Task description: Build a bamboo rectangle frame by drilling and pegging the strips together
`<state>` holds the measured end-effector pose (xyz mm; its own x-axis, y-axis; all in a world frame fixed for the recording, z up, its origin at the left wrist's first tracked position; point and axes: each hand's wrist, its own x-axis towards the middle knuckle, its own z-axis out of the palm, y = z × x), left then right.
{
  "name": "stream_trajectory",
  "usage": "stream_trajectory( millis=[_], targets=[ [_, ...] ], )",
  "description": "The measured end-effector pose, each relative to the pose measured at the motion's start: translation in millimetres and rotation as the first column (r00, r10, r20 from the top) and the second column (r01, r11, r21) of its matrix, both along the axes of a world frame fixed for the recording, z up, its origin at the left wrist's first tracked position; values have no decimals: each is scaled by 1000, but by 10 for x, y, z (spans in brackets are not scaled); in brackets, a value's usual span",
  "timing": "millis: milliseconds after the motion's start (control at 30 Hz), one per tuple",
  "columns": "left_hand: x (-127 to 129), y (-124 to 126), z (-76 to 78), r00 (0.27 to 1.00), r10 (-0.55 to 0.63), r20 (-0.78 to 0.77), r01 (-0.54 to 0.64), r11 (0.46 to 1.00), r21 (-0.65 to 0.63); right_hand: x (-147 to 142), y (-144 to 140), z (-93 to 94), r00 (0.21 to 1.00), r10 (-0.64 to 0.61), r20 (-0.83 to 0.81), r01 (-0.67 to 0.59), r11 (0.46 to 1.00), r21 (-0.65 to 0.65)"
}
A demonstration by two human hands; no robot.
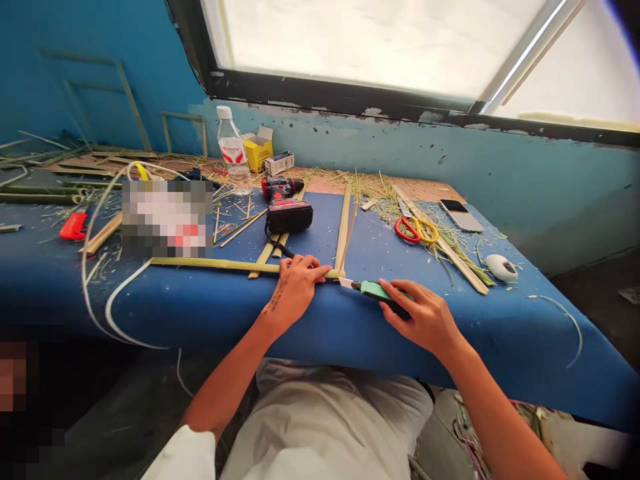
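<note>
Blue-covered table (500, 333): bamboo strips (210, 265), drill (285, 200), scissors (416, 229), phone (461, 215), water bottle (233, 152), shavings.

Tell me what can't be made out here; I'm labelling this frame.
Head view only:
- A pixelated block hides whatever lies on the table there.
- The knife blade tip is too small to judge whether it touches the bamboo strip.
- The right hand covers the knife's rear.
- Carton print is illegible.
</note>
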<state>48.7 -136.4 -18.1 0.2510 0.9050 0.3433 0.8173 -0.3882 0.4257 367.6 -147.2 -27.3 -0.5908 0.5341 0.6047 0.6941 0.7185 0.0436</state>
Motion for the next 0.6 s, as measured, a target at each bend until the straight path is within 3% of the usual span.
stream_trajectory(
  millis=[133,233,333,400,467,600],
  targets=[
    [4,0,-23,1000,-2,5,2,1000,15,-21,133,6,1000,29,6,-30,998,59],
    [-8,0,-61,1000,-1,13,1,999,33,37,211,-24,984,-139,-108,149,985,92],
    [-18,0,-90,1000,-5,17,4,999,49,111,347,-8,870,-454,-194,448,891,-76],
    [-22,-1,-98,1000,-8,12,7,998,59,171,525,60,837,-537,-108,492,823,-284],
    [-23,-4,-95,1000,-8,5,8,998,65,240,785,165,839,-543,-20,483,762,-432],
    [-15,-18,-76,1000,0,-3,0,998,69,351,1459,373,700,-714,26,644,614,-456]
  ],
)
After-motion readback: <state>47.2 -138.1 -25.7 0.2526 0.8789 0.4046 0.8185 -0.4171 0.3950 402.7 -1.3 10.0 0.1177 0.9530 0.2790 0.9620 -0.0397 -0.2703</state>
